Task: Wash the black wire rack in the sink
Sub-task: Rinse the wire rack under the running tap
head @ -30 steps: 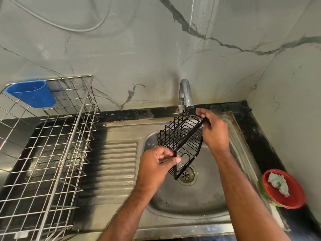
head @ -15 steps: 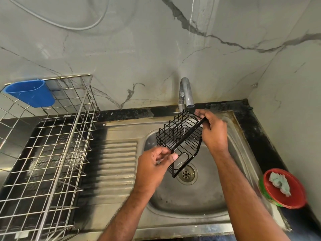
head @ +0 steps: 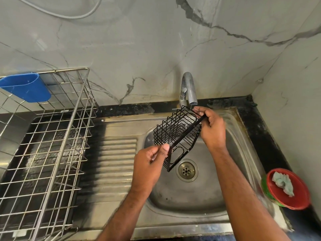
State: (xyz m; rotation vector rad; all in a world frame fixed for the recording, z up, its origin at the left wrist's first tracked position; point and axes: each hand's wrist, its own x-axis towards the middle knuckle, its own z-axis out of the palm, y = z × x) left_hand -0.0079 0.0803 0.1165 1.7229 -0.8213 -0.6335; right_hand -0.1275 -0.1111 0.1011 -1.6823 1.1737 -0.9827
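Note:
I hold the black wire rack [head: 171, 131] tilted over the steel sink [head: 196, 197], just under the spout of the chrome tap [head: 189, 89]. My left hand [head: 150, 164] pinches the rack's lower corner between thumb and fingers. My right hand [head: 212, 127] grips its upper end close to the spout. A thin trickle of water seems to fall from the spout onto the rack. The drain [head: 186, 170] lies right below the rack's bottom edge.
A large steel wire dish basket [head: 52, 136] stands on the left, with a blue plastic cup holder [head: 26, 86] hung on its back rim. A ribbed draining board [head: 116, 162] joins the sink. A red bowl [head: 298, 199] with a pale scrub pad [head: 283, 183] sits at the right.
Both hands and the rack have shifted slightly up toward the tap. My left thumb now presses the rack's corner more from above.

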